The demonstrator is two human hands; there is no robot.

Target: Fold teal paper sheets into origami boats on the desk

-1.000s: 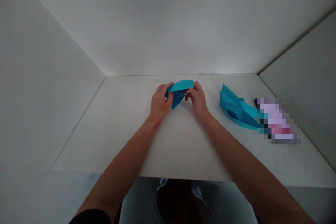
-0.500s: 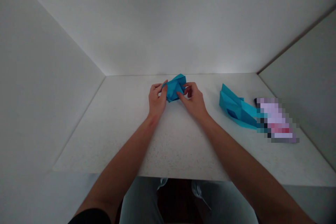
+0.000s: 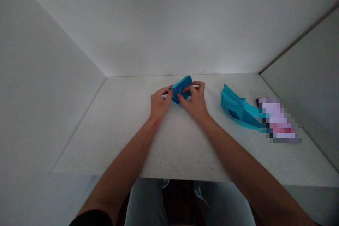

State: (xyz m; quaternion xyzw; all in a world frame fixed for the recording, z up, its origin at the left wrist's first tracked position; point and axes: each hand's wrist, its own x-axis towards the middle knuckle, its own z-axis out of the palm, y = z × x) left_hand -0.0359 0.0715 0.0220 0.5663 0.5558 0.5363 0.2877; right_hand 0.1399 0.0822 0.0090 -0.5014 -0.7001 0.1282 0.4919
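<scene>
A folded piece of blue paper [image 3: 178, 92] is held between my two hands, near the back of the white tabletop. My left hand [image 3: 160, 101] pinches its left edge between thumb and fingers. On the other side, my right hand [image 3: 195, 99] has its thumb at the lower edge and its fingers on the right part of the folds. The paper is tilted, with one corner pointing up and to the right. Some of its folds are hidden behind my fingers.
To the right lies a blue folded-paper boat [image 3: 238, 107], its right end meeting a blurred-out phone-like object [image 3: 278, 118]. White walls [image 3: 172, 24] close in the tabletop [image 3: 113, 123] at the back and both sides. My legs are below its front edge.
The blue paper has turned and shifted slightly to the right, showing a narrower shape with darker inner folds. My right fingers have moved in over it. The boat stays put.
</scene>
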